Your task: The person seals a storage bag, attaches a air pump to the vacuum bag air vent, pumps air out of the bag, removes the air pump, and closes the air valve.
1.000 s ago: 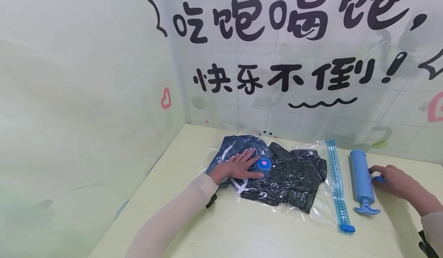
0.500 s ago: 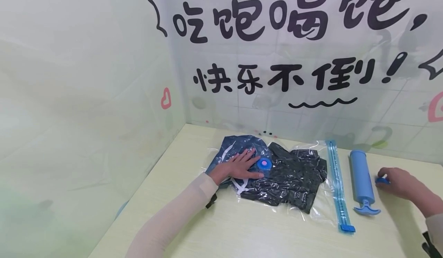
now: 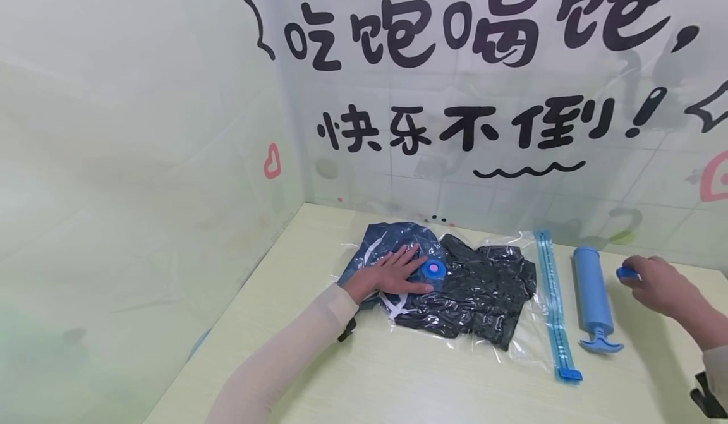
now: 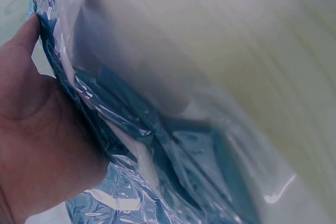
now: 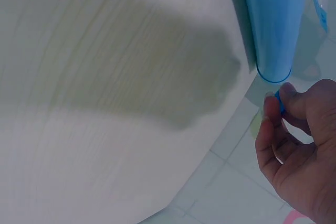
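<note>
My left hand (image 3: 392, 277) rests spread on a clear vacuum storage bag (image 3: 483, 285) packed with dark blue and black clothing. Its fingers lie just left of the round blue valve (image 3: 434, 269), which shows a pink centre. In the left wrist view that hand (image 4: 42, 129) touches the shiny plastic over blue cloth. Off to the right, my right hand (image 3: 662, 285) pinches a small blue cap (image 3: 627, 273) above the table. The right wrist view shows the cap (image 5: 280, 103) between thumb and fingertips, mostly covered by them.
A blue hand pump (image 3: 593, 291) with a T-shaped handle lies between the bag and my right hand. Along the bag's right edge runs a blue zip strip, its slider (image 3: 570, 375) at the near end. A printed backdrop (image 3: 392, 184) stands behind the table.
My right hand has moved away from the pump, slightly right and up, with the cap between its fingers. The left hand has kept its place on the bag.
</note>
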`<state>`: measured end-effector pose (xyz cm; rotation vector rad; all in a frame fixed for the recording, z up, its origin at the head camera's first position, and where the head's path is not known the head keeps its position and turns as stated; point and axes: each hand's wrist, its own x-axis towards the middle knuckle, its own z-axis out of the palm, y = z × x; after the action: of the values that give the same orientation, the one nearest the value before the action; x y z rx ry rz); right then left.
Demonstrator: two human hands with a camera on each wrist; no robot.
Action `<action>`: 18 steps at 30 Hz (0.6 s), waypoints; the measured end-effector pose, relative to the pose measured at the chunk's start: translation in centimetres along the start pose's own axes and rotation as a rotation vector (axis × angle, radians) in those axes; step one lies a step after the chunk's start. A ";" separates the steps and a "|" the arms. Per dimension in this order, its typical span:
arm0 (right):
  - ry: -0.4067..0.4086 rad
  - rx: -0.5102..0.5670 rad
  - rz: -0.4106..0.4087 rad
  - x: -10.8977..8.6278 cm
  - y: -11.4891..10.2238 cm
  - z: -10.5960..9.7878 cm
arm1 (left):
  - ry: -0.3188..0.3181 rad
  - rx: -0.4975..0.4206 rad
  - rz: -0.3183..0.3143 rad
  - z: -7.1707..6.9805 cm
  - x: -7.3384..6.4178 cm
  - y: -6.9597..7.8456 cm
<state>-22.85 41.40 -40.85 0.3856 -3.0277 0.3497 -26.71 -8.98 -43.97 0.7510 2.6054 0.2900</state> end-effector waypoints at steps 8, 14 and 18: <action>0.144 0.063 -0.107 1.1 -2.9 0.3 | 0.003 0.003 0.005 0.4 0.1 -0.4; 0.169 0.083 -0.169 2.2 -5.9 0.3 | 0.002 -0.010 0.014 -0.2 -0.6 0.1; 0.143 0.109 -0.169 2.6 -8.1 0.5 | -0.003 0.005 0.012 0.1 -0.3 -0.1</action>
<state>-23.34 33.02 -39.33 0.5919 -2.8208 0.5079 -26.54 -9.23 -44.00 0.7679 2.6008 0.2861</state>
